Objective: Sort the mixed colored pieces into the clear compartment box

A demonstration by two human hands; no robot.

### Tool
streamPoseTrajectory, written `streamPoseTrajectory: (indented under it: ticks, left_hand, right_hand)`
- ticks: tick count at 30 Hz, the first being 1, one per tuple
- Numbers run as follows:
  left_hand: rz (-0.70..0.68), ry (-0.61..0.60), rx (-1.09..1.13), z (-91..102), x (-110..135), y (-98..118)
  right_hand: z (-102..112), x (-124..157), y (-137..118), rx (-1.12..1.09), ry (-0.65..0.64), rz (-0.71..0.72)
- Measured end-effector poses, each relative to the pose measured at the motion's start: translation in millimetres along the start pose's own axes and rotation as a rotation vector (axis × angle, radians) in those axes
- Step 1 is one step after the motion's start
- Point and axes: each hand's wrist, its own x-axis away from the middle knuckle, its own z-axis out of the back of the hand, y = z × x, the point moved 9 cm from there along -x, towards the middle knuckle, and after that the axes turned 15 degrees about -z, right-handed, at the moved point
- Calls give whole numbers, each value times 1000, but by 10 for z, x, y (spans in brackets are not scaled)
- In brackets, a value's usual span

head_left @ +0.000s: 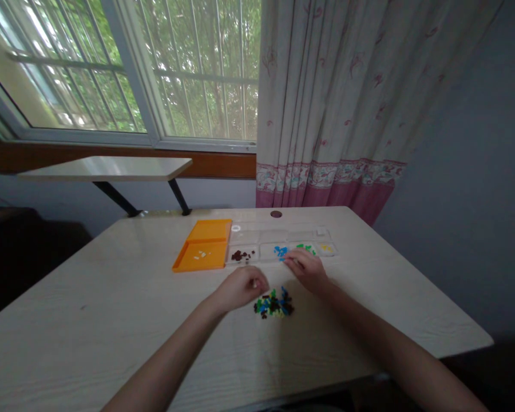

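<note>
A mixed pile of small plastic pieces [274,304], green, blue, dark brown and pale yellow, lies on the table. Just left of it and slightly above is my left hand [241,286], its fingers curled closed; whatever is in them is hidden. My right hand [308,271] reaches over the front edge of a clear divided tray [264,258], its fingers pinched at a small blue piece. Blue pieces [280,250] sit in the compartment by those fingertips. Other compartments hold dark brown pieces [241,255], green pieces [306,249] and yellow pieces [327,248].
Left of the clear tray stands an open orange case [209,232] with a few white pieces [202,254] in it. A raised shelf [111,167] on black legs is at the back left. Behind the table [124,320] are a barred window and a curtain [326,114].
</note>
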Motion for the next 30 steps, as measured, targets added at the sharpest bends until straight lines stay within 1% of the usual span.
streamPoseTrajectory:
  ticks: [1,3,6,11,15,18,21,24,27,30]
  left_hand:
    - [-4,-64,29,-60,13,-8]
    - [-13,-133,59,-117,35,-9]
    - [-18,-157,65,-127,47,-5]
    - [-35,-158,47,-137,49,-24]
    - [-43,-169,40,-164,59,-50]
    - [-19,-155,55,-172,72,-81]
    - [5,-64,47,-110,71,-106]
    - [8,24,14,-38,58,-100]
    - [36,46,-3,-13,43,-102]
    - [73,79,-18,34,29,-107]
  right_hand:
    - [83,-18,-3,9,44,9]
    - [224,-44,-13,33,112,22]
    - [338,-64,-26,71,162,26]
    - [342,-50,-43,69,171,48]
    - [308,-48,-1,88,152,40]
    - [264,-64,78,108,121,19]
    - [174,-86,175,147,78,7]
    - [29,-120,305,234,17,-39]
    - [-119,-159,432,319,-64,-112]
    - [-204,-170,480,367,-126,-171]
